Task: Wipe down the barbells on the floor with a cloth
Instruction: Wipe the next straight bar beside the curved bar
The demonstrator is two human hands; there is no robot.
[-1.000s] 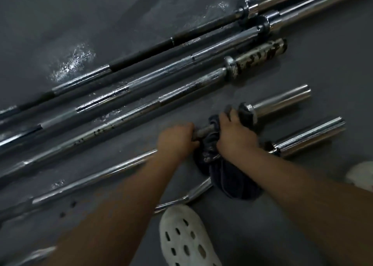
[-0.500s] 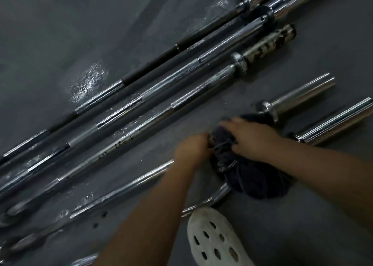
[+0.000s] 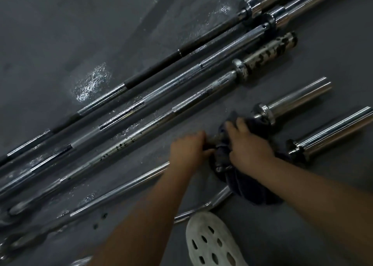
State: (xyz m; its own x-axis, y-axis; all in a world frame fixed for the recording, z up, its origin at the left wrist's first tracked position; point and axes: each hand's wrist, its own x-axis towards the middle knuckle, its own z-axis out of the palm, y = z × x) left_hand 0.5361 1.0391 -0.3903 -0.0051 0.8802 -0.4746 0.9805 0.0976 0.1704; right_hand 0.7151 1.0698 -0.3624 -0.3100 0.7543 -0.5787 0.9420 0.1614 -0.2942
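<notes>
We see cloth (image 3: 238,177) bunched under R hand (image 3: 248,144) fingers, wrapped round barbell (image 3: 125,186) shaft. R fingers curl over cloth + bar. L hand (image 3: 187,148) fingers clench bare shaft just beside.

chrome barbells (image 3: 181,108) parallel, diagonal on grey floor (image 3: 60,33), one sleeve (image 3: 270,49) rust-blotched, dark cloth (image 3: 252,187) bunched round shaft of near straight bar (image 3: 121,191) beside its collar, tail draped over curl bar (image 3: 201,207)
</notes>
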